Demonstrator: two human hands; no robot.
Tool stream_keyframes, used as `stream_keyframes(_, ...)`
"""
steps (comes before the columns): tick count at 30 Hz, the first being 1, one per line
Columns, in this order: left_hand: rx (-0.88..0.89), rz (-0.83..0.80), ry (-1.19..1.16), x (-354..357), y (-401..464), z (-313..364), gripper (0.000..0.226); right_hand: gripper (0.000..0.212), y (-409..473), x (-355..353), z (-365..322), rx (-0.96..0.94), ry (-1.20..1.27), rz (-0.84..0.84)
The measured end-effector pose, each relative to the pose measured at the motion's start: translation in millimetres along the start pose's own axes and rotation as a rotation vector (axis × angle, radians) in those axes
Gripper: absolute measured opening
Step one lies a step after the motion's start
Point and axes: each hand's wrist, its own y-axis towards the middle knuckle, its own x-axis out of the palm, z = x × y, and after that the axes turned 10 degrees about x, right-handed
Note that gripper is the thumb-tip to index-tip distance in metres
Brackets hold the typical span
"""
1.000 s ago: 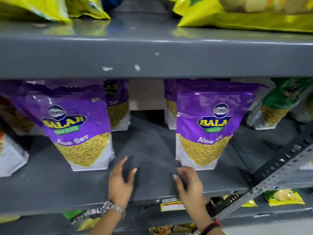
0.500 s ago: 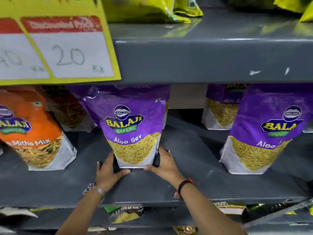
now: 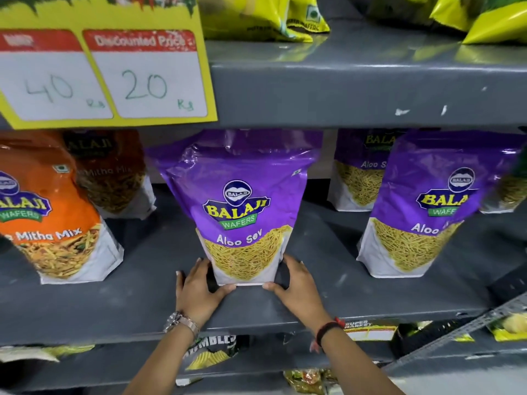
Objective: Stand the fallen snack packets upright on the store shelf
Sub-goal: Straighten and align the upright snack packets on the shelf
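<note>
A purple Aloo Sev packet (image 3: 239, 206) stands upright at the middle of the grey shelf (image 3: 142, 303), leaning slightly back. My left hand (image 3: 196, 289) cups its lower left corner, thumb under the front edge. My right hand (image 3: 296, 286) presses against its lower right corner in the same way. A second purple Aloo Sev packet (image 3: 433, 212) stands upright to the right. Left of the middle packet, an orange Mitha Mix packet (image 3: 51, 223) is also upright.
More packets stand behind: a Mitha Mix packet (image 3: 114, 172) and an Aloo Sev packet (image 3: 359, 172). The upper shelf (image 3: 356, 92) hangs low over the packet tops, with yellow packets (image 3: 256, 15) on it. A yellow price sign (image 3: 105, 67) hangs at the top left.
My view has swung left. Both hands left the bare shelf between the purple packets and closed around the base of the left one, which now stands centred in view.
</note>
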Motion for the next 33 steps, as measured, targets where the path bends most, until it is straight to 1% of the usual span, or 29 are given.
stream_keyframes(4,-0.004,-0.004,-0.009,-0.8,0.3,2.0,0.081,0.060,-4.5,1.6,-1.8,0.001,0.011,0.042)
stream_keyframes(9,0.019,-0.008,0.030,-1.1,-0.4,4.1,0.098,0.059,-5.5,1.2,-1.8,0.009,0.022,0.044)
stream_keyframes(11,0.014,-0.026,0.039,-1.4,-0.4,4.3,0.098,0.058,-6.6,0.5,-3.0,0.005,0.023,0.042)
stream_keyframes(14,-0.002,-0.063,0.044,-2.4,-0.6,3.5,0.089,0.060,-6.8,-0.1,-3.2,0.000,0.016,0.030)
stream_keyframes(16,0.010,-0.067,0.001,-4.9,-3.7,4.7,0.091,0.065,-7.6,-0.5,-2.1,-0.002,0.031,0.011)
stream_keyframes(18,0.022,0.002,-0.111,-8.7,-10.0,6.3,0.091,0.067,-11.8,-0.6,-0.7,0.003,0.103,0.039)
stream_keyframes(20,0.022,0.095,-0.187,-15.5,-19.2,6.6,0.090,0.059,-23.3,-2.0,-0.2,-0.009,0.165,0.178)
stream_keyframes(22,0.076,0.183,-0.111,-31.0,-31.5,-0.7,0.082,0.044,-40.3,1.4,-6.1,-0.098,0.180,0.306)
stream_keyframes(23,0.098,0.225,-0.054,-38.7,-37.2,-6.8,0.077,0.038,-48.6,4.1,-10.8,-0.172,0.163,0.318)
stream_keyframes(24,0.086,0.262,-0.018,-50.3,-43.5,-15.5,0.075,0.033,-54.9,11.2,-18.8,-0.253,0.130,0.297)
stream_keyframes(25,0.055,0.302,-0.002,-64.5,-49.6,-26.9,0.079,0.030,-59.0,22.1,-30.2,-0.326,0.095,0.260)
stream_keyframes(27,0.008,0.380,0.010,-90.1,-56.0,-50.1,0.090,0.032,-58.7,44.8,-48.8,-0.399,0.047,0.160)
stream_keyframes(29,-0.036,0.449,0.035,-115.5,-60.4,-76.2,0.094,0.032,-53.5,73.7,-72.7,-0.422,0.051,0.050)
stream_keyframes(31,-0.083,0.499,0.044,-140.1,-61.7,-108.5,0.102,0.035,-46.7,108.5,-99.6,-0.410,0.048,-0.004)
stream_keyframes(33,-0.116,0.485,0.013,-161.0,-57.1,-138.9,0.114,0.042,-37.7,141.7,-120.6,-0.343,0.038,-0.039)
